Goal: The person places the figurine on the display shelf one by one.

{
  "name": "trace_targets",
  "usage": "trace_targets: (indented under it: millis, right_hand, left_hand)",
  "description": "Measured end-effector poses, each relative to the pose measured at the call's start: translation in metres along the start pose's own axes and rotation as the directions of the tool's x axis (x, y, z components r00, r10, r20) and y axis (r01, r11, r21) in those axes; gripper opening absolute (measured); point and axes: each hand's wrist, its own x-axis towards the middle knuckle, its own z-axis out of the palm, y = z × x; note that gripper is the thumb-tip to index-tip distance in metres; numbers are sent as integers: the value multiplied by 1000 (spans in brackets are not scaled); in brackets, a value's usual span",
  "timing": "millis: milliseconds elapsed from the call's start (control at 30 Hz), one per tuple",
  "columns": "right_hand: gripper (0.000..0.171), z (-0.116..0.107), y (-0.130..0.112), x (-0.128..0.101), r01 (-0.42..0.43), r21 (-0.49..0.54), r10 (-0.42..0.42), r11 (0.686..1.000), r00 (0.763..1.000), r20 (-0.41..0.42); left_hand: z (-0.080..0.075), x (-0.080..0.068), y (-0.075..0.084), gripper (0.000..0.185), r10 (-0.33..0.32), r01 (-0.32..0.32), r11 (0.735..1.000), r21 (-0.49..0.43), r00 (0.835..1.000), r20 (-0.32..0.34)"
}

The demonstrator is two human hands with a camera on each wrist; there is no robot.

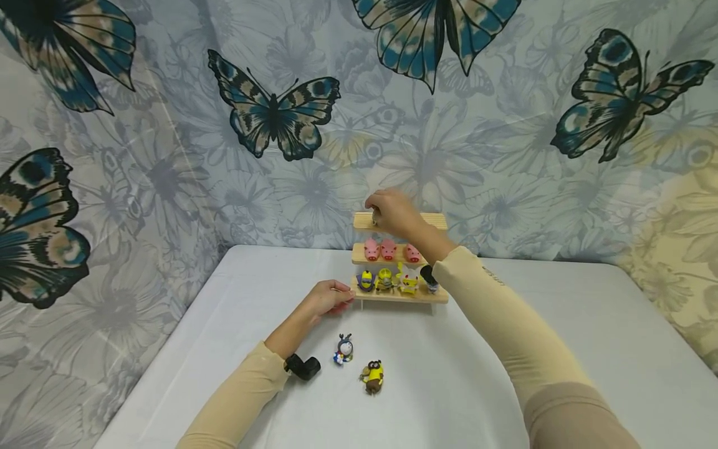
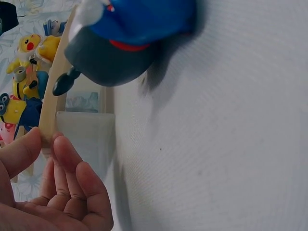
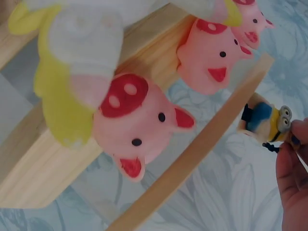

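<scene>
- We were working at a white table [image 1: 224,324] pushed up against a wall hung with pale floral cloth printed with big blue butterflies [image 1: 275,115].
- At the far side of the table stood a little wooden stepped shelf [image 1: 437,297] with three levels.
- Its middle step held three pink pig toys [image 1: 388,249]; the bottom step had a row of small yellow and blue figures [image 1: 384,280].
- Our right hand [image 1: 392,211] was up at the top step, fingertips pinched on a tiny yellow-and-blue goggle figure [image 3: 265,121] right at the step's left end.
- Our left hand [image 1: 330,297] gripped the left end of the bottom step, thumb and fingers closed round the wood.
- Two more figures sat loose on the table nearer us: a grey-blue one [image 1: 343,349] and a brown-and-yellow one [image 1: 373,375], just beside each other.
</scene>
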Motion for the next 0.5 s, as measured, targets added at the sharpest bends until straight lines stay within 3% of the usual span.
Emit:
trace_targets:
  millis: [167, 500]
  right_hand:
    - [30, 2, -1, 0, -10, 29, 11, 1000, 1000, -26]
    - [27, 0, -1, -3, -93, 42, 92, 995, 996, 22]
  left_hand:
    - [0, 0, 0, 22, 6, -6, 1000, -5, 1000, 4]
    - [1, 1, 1, 19, -15, 15, 1000, -7, 1000, -8]
